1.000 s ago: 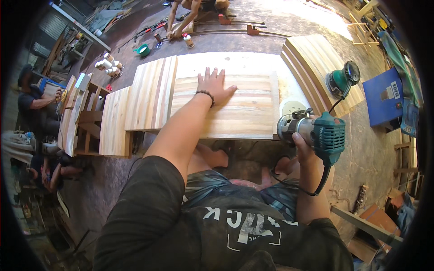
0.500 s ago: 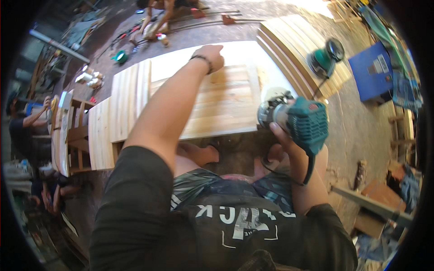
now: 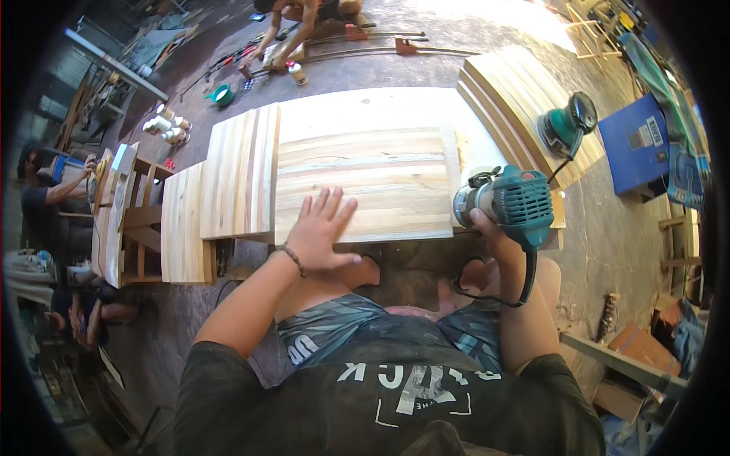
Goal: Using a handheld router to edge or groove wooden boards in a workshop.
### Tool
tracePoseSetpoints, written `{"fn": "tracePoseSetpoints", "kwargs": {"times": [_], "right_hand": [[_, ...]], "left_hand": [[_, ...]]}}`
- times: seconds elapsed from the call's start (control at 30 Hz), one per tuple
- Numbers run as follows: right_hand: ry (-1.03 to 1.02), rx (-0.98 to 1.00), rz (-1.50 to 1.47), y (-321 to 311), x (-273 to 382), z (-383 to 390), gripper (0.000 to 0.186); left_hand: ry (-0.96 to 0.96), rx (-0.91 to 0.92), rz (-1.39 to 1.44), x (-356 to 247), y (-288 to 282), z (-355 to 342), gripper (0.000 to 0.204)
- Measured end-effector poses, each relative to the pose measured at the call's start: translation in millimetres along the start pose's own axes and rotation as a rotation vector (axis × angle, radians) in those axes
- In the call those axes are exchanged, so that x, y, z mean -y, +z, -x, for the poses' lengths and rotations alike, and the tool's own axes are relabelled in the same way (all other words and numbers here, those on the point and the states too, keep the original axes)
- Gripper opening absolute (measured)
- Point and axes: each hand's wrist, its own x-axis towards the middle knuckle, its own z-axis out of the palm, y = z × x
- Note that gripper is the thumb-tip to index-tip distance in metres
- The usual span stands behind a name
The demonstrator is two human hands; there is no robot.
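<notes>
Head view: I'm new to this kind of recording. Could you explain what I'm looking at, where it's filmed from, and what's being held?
There is no robot here. A person wears two fisheye cameras on their head; this picture comes from the left one, looking down, so straight edges bend.

On the white surface lies a striped wooden panel. The left hand is spread over its near edge, holding nothing. The right hand grips a teal power tool by the panel's right edge; whether they touch is unclear.

To the right, a green-and-black tool rests on stacked panels. A co-worker's arm shows at the top.
</notes>
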Motion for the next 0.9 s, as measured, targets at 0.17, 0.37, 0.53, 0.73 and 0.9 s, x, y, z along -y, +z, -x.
{"fn": "tracePoseSetpoints", "kwargs": {"times": [0.17,0.37,0.53,0.73,0.9], "right_hand": [[0.088,0.081,-0.060,11,-11,-3,0.066],[0.081,0.003,-0.150,11,1,4,0.058],[0.123,-0.025,-0.105,6,3,11,0.060],[-0.176,-0.061,0.194,-2,1,12,0.064],[-0.203,-0.006,0.156,-5,9,14,0.065]], "left_hand": [[-0.048,-0.050,-0.018,-8,7,9,0.103],[-0.239,-0.008,-0.035,-15,10,-22,0.101],[-0.303,-0.006,-0.039,-10,10,-52,0.099],[-0.366,-0.044,-0.011,-7,5,-82,0.095],[-0.402,-0.059,-0.013,-5,0,-98,0.093]]}}
